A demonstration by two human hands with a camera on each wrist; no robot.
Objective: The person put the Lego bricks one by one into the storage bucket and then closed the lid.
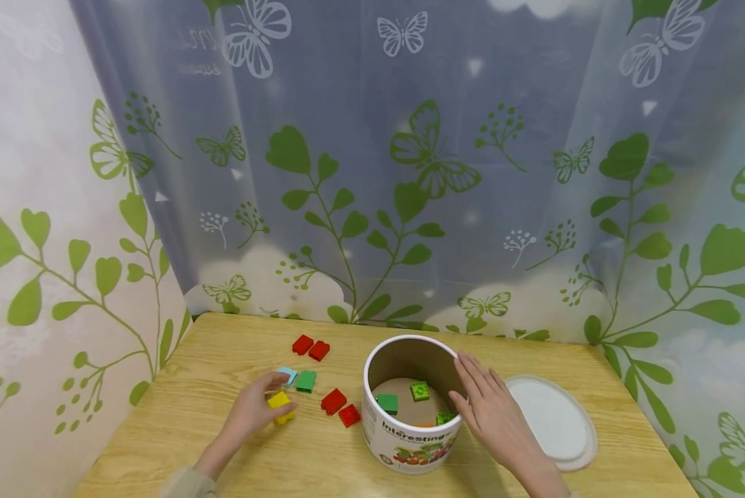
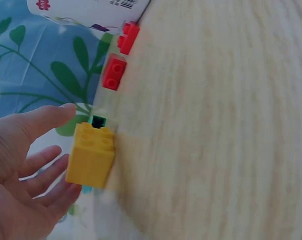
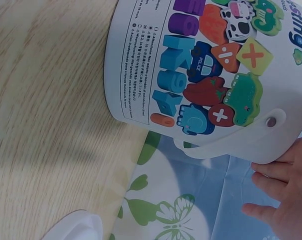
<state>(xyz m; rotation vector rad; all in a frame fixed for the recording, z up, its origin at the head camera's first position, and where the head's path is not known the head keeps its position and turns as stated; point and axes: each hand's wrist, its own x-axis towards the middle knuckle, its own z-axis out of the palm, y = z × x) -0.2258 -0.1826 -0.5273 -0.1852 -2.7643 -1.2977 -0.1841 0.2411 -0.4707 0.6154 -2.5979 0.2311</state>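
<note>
My left hand (image 1: 252, 409) is around a yellow building block (image 1: 280, 402), thumb and fingers spread apart. In the left wrist view the thumb stands off from the yellow block (image 2: 91, 156), while the fingertips lie close beside it; whether they touch it I cannot tell. Beyond that hand lie a light blue block (image 1: 288, 374) and a green block (image 1: 306, 381). On the right, my right hand (image 1: 495, 417) rests straight fingers against the rim of a white round bucket (image 1: 403, 448). Inside the bucket are several blocks, among them a green one (image 1: 387, 403) and a lime one (image 1: 420, 391).
Two red blocks (image 1: 319, 351) lie farther back on the wooden table (image 1: 235, 339). Another red block (image 1: 333, 401) and a flatter red one (image 1: 350, 416) sit left of the bucket. A white lid (image 1: 553, 422) lies right of it. Patterned curtains (image 1: 360, 138) stand behind the table.
</note>
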